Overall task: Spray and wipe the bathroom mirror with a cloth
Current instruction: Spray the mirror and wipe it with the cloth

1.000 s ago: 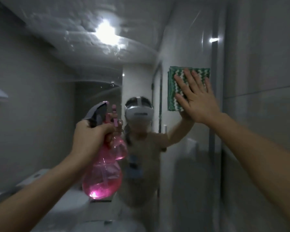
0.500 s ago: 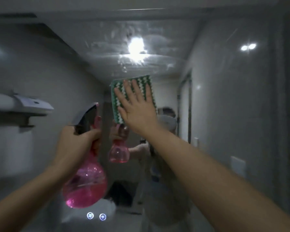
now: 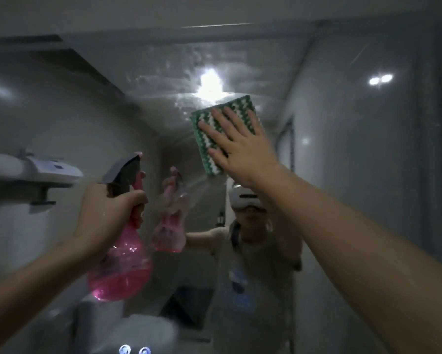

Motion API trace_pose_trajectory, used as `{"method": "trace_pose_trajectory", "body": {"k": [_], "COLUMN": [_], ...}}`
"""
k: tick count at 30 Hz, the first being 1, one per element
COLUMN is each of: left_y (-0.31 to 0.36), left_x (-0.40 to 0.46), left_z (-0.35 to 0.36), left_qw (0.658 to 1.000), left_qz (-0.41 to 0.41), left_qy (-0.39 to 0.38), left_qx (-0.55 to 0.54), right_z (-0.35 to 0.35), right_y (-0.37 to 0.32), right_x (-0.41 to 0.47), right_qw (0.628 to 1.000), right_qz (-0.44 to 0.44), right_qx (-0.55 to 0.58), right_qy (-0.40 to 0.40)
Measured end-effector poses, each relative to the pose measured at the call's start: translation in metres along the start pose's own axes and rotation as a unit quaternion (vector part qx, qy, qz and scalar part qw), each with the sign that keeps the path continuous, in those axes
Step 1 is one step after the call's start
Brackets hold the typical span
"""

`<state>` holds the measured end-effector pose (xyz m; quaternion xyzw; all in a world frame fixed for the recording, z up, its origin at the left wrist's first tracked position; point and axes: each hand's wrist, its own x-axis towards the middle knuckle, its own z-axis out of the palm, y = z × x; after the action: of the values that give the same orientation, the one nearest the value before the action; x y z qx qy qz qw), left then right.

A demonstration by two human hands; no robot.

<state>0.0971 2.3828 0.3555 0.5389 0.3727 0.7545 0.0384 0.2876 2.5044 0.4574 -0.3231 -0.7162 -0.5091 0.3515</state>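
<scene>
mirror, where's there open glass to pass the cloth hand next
Open glass lies right of the cloth, out to the mirror edge, and left of it above the spray bottle. Crowded lower left, where the left hand holds the bottle beside the right hand.

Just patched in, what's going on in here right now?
A person is cleaning a bathroom mirror. Their right hand presses a folded green-and-white zigzag cloth flat against the upper glass, just below the reflected ceiling light, where wet streaks and droplets show. Their left hand grips a pink translucent spray bottle with a grey trigger head, held up near the mirror, about a third full of pink liquid.
</scene>
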Motion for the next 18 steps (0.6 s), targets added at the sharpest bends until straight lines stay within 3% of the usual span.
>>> {"method": "trace_pose_trajectory", "body": {"k": [10,14,18], "left_y": [0.042,0.037,0.037], "left_x": [-0.016,-0.02,-0.006], "left_z": [0.158,0.171,0.152], "left_qw": [0.971,0.952,0.962], "left_qz": [-0.016,-0.039,-0.011], "left_qy": [-0.125,-0.196,-0.159], "left_qx": [-0.202,-0.23,-0.22], "right_z": [-0.037,-0.042,-0.043], "right_y": [0.158,0.171,0.145], "right_x": [-0.093,-0.106,-0.085], "right_qw": [0.979,0.967,0.957], "right_qz": [0.202,0.25,0.287], "right_qx": [-0.02,-0.008,0.006], "right_qy": [-0.027,-0.05,-0.046]}}
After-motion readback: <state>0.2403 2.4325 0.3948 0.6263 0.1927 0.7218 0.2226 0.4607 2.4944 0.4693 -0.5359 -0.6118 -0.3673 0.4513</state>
